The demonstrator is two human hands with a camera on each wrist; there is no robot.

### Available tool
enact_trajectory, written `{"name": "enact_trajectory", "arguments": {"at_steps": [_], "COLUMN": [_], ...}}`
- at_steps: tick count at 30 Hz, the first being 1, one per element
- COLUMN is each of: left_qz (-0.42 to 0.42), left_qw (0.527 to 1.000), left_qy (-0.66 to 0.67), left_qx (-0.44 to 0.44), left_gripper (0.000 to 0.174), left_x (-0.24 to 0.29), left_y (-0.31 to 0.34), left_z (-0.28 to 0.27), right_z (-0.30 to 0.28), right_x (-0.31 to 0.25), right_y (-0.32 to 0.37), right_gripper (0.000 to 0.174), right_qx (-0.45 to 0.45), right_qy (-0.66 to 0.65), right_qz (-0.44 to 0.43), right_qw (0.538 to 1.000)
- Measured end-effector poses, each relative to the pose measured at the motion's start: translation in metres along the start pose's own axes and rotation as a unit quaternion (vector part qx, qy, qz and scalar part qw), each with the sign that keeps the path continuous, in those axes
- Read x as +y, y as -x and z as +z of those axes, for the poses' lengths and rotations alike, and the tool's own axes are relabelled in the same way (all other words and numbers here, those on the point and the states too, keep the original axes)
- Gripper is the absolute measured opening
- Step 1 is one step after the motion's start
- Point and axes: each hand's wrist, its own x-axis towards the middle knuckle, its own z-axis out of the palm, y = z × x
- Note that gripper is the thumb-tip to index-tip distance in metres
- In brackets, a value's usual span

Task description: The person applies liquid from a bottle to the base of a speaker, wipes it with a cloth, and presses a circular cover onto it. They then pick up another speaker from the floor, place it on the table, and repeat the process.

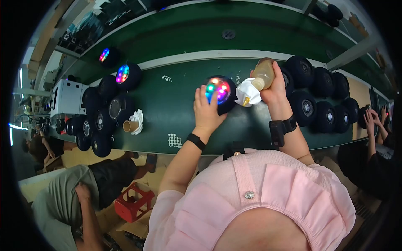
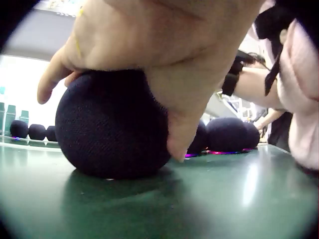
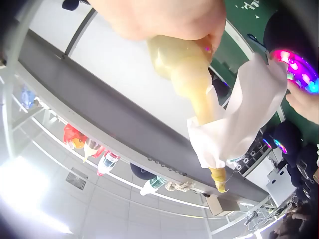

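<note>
My left hand grips a dark, fabric-covered round speaker on the green table, fingers over its top and thumb down one side. The speaker's upper face glows with coloured lights, and its woven side shows in the left wrist view. To its right, my right hand holds a squeeze bottle of yellowish liquid, neck tilted down toward the speaker. White tissue wraps the bottle's nozzle, leaving a yellow tip poking out. In the head view the tissue is right at the speaker's edge.
Several dark round speakers crowd the table's right side. More speakers cluster at the left, by a white box. A cardboard tube lies beside crumpled tissue. People sit at both sides; a red stool stands below.
</note>
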Motion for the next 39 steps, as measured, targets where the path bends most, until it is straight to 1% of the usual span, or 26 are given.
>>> {"name": "enact_trajectory", "arguments": {"at_steps": [2,3,4,5,6,7,9,10,11,12,13,14,15,17,18,19,21,22,23,25,26,27,29,33,35,39], "left_qz": [-0.088,-0.165,-0.313,-0.444,-0.431,-0.428,-0.444,-0.451,-0.45,-0.486,-0.51,-0.391,-0.395,-0.287,-0.258,-0.263,-0.401,-0.395,-0.396,-0.317,-0.181,-0.184,0.008,0.025,0.036,-0.007], "left_qw": [0.991,0.959,0.863,0.712,0.664,0.667,0.552,0.539,0.541,0.635,0.707,0.785,0.782,0.792,0.842,0.854,0.808,0.855,0.852,0.925,0.974,0.973,0.982,0.991,0.999,0.997], "left_qy": [0.072,0.221,0.394,0.543,0.61,0.61,0.703,0.709,0.709,0.598,0.468,0.426,0.424,0.538,0.471,0.446,0.43,0.33,0.334,0.158,0.131,0.138,0.169,0.127,0.025,0.074], "left_qx": [0.073,0.069,0.052,0.031,-0.018,-0.016,-0.064,-0.053,-0.048,0.049,0.144,0.224,0.229,0.027,0.053,0.061,-0.042,-0.07,-0.076,-0.138,0.028,0.024,0.078,0.044,0.015,0.018], "left_gripper": [0.088,0.083,0.079,0.075,0.072,0.072,0.074,0.076,0.076,0.076,0.075,0.07,0.07,0.067,0.064,0.066,0.071,0.071,0.071,0.066,0.057,0.057,0.044,0.035,0.031,0.03], "left_x": [-0.008,-0.022,-0.03,-0.037,-0.048,-0.059,-0.07,-0.072,-0.072,-0.071,-0.074,-0.083,-0.093,-0.107,-0.101,-0.097,-0.058,-0.077,-0.068,-0.039,-0.036,-0.037,-0.039,-0.029,-0.024,-0.034], "left_y": [-0.009,-0.015,-0.018,-0.02,-0.017,-0.014,-0.009,-0.004,-0.001,0.003,0.006,0.008,0.01,0.008,0.007,0.007,-0.01,-0.001,-0.007,-0.026,-0.029,-0.034,-0.052,-0.069,-0.074,-0.084], "left_z": [-0.003,-0.003,-0.007,-0.012,-0.018,-0.016,-0.019,-0.02,-0.021,-0.021,-0.021,-0.022,-0.023,-0.027,-0.016,-0.009,-0.039,-0.008,-0.014,-0.034,-0.024,-0.017,-0.01,-0.006,-0.005,-0.011], "right_z": [0.0,-0.001,-0.003,-0.006,-0.005,-0.001,0.004,0.008,0.008,0.007,0.006,0.008,0.011,0.017,0.027,0.03,0.032,0.037,0.04,0.041,0.041,0.041,0.043,0.05,0.047,0.04], "right_x": [-0.003,-0.003,-0.002,0.0,0.0,0.0,0.006,0.006,0.007,0.007,0.008,0.008,0.009,0.012,0.015,0.017,0.019,0.021,0.02,0.016,0.014,0.012,0.009,0.005,0.005,0.009], "right_y": [0.003,0.005,0.004,0.002,0.0,-0.001,-0.001,-0.001,-0.004,-0.01,-0.015,-0.017,-0.019,-0.02,-0.016,-0.018,-0.02,-0.018,-0.017,-0.017,-0.02,-0.022,-0.025,-0.027,-0.033,-0.047], "right_gripper": [0.04,0.04,0.04,0.039,0.039,0.039,0.037,0.034,0.034,0.034,0.034,0.036,0.036,0.037,0.037,0.037,0.038,0.038,0.038,0.038,0.037,0.037,0.037,0.038,0.039,0.041], "right_qx": [0.009,0.02,0.019,0.021,0.021,0.017,0.031,0.041,0.037,0.018,-0.001,-0.01,-0.012,-0.018,0.006,0.005,-0.062,-0.048,-0.042,-0.06,-0.078,-0.073,-0.081,-0.053,-0.035,-0.043], "right_qy": [-0.003,-0.001,-0.011,-0.014,-0.014,-0.016,0.04,0.05,0.051,0.047,0.045,0.05,0.053,0.075,0.083,0.089,0.108,0.114,0.118,0.138,0.15,0.156,0.181,0.135,0.13,0.113], "right_qz": [-0.005,-0.004,-0.009,-0.01,-0.01,-0.011,-0.087,-0.085,-0.083,-0.084,-0.083,-0.088,-0.081,-0.102,-0.109,-0.105,-0.136,-0.153,-0.155,-0.171,-0.199,-0.2,-0.253,-0.22,-0.216,-0.234], "right_qw": [1.0,1.0,1.0,1.0,1.0,1.0,0.995,0.994,0.995,0.995,0.996,0.995,0.995,0.992,0.991,0.99,0.983,0.98,0.98,0.974,0.965,0.965,0.947,0.965,0.967,0.965]}}
